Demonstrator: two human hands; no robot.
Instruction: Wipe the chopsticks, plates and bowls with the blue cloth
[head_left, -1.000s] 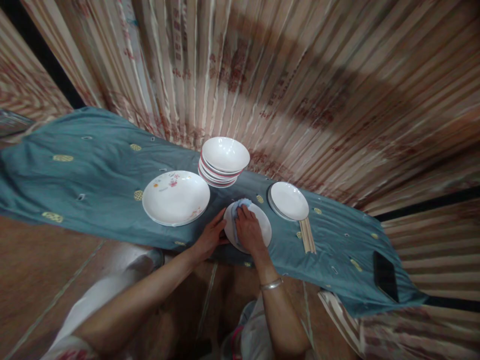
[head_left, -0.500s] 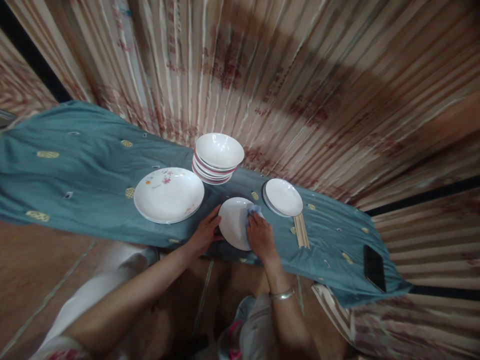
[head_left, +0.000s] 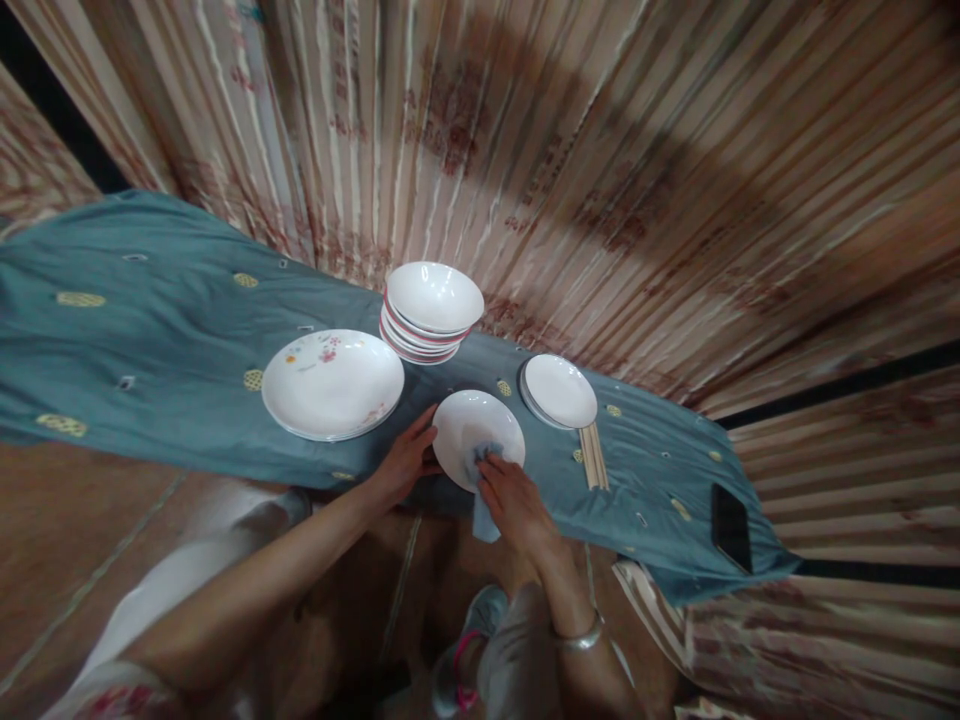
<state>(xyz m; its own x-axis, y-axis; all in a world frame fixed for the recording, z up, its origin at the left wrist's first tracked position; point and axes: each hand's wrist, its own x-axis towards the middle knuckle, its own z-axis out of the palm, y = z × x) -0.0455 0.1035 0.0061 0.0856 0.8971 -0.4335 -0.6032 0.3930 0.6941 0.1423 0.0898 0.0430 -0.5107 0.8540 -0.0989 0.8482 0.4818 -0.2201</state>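
Note:
A small white plate (head_left: 469, 415) is tilted slightly at the front edge of the cloth-covered table. My left hand (head_left: 409, 458) grips its left rim, with the fingertips partly hidden behind the plate. My right hand (head_left: 516, 502) presses a light blue cloth (head_left: 486, 518) onto the plate's lower middle, and a loose end of the cloth hangs over the near rim. To the right stands a short stack of small white plates (head_left: 561, 390). Left of my hands lie large flower-patterned plates (head_left: 334, 385), stacked.
Behind the plate rises a stack of white bowls (head_left: 435, 298) with red bands. Wooden chopsticks (head_left: 593, 458) lie beside the small plates, and a black phone (head_left: 730, 527) rests at the right end of the teal tablecloth (head_left: 187, 340). A pleated curtain (head_left: 525, 150) hangs along the back.
My right hand has moved the cloth from the plate's right side down and left to its near middle. My left hand stays on the rim. The camera view has shifted slightly.

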